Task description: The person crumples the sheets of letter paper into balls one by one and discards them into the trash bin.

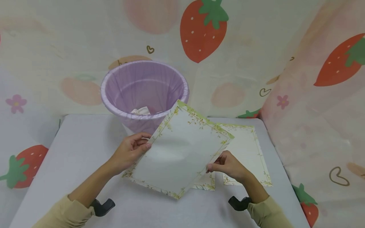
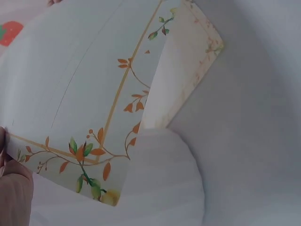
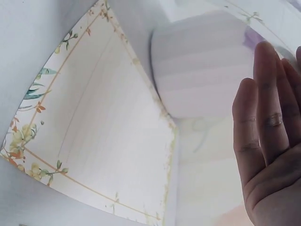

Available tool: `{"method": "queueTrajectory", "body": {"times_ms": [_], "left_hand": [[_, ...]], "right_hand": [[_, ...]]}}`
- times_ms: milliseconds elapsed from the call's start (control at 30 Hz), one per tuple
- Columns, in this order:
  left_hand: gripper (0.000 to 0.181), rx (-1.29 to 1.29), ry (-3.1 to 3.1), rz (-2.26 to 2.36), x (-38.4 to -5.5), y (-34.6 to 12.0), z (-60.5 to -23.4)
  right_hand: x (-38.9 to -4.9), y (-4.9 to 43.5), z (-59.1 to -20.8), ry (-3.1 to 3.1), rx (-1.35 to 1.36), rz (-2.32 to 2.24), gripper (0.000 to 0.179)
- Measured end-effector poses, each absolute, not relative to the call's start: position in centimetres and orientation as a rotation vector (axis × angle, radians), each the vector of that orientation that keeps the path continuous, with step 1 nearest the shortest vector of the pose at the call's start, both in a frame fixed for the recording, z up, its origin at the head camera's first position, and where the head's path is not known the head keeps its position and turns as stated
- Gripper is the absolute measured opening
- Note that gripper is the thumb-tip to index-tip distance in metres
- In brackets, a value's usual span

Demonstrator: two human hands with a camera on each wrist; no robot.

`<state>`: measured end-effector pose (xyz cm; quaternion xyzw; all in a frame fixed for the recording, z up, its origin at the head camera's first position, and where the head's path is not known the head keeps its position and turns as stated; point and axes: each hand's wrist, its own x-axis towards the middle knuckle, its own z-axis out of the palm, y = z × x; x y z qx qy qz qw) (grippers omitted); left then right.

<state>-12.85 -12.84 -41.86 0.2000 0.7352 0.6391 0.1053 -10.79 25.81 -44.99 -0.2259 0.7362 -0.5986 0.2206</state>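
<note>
While the left grip (image 1: 131,152) pinches the sheet (image 1: 176,152), the right grip (image 1: 229,164) pinches opposite.

A sheet of paper (image 3: 103,113) with a leaf-and-flower border lies on the pale worktop (image 3: 28,37). Beside it stands a whitish, ribbed bin (image 3: 202,66). The right hand (image 3: 270,136) fills the right edge, below part of another bordered sheet (image 3: 277,14).

Behind the person's left hand (image 1: 132,152) stands a bin (image 1: 139,124), scraps (image 1: 141,110) inside. A held sheet (image 1: 176,155) spans to the right hand (image 1: 228,165); behind that hand a second sheet (image 1: 245,145) lies on the table (image 1: 159,212), to its left a third sheet (image 1: 206,183), partly covered.
</note>
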Motion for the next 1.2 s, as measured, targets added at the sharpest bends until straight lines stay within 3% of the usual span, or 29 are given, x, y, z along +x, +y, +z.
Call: {"method": "queueTrajectory", "body": {"times_ms": [467, 767, 1000, 1200], "left_hand": [[0.027, 0.768, 2.296, 1.802, -12.5, -12.6, -41.5], [0.024, 0.816, 2.293, 1.878, -12.1, -11.9, -41.3], [0.032, 0.785, 2.213, 1.915, -11.9, -11.7, -40.7], [0.040, 0.793, 2.124, 1.927, -11.6, -11.8, -40.4]], "right_hand": [[-10.4, 25.8, -45.3, 2.075, -0.664, -1.854, 0.015], [-10.4, 25.4, -45.5, 1.997, -0.675, -1.959, 0.034], [-10.5, 25.5, -45.2, 2.034, -0.711, -2.062, 0.017], [-10.6, 25.9, -44.8, 2.023, -0.730, -2.109, 0.019]]}}
